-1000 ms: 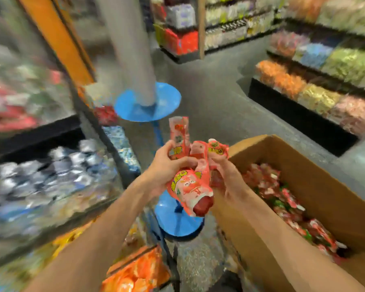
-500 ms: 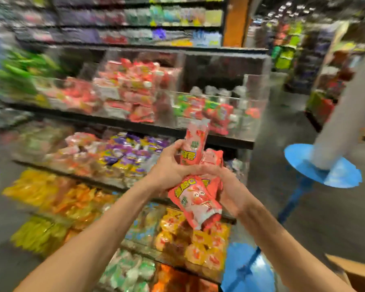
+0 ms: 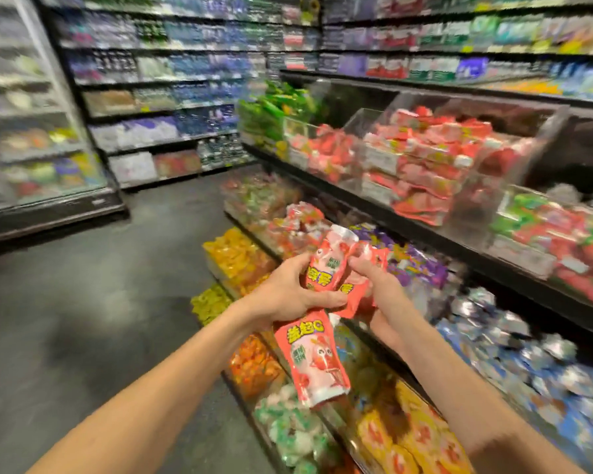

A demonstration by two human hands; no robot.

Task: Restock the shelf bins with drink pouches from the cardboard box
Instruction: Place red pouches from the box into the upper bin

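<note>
- Left hand [image 3: 288, 292] and right hand [image 3: 380, 289] each gripped the red drink pouches [image 3: 310, 360] at centre; one pouch hung toward 6 o'clock.
- Clear shelf bin [image 3: 541, 138] of similar pouches stood at 2 o'clock, above the hands.
- Bare floor [image 3: 100, 285] lay open toward 9 o'clock.

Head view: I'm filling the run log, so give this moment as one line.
left hand: grips pouches | right hand: grips pouches | bin: holds red pouches, apart from hands | step: pouches not yet binned
</note>
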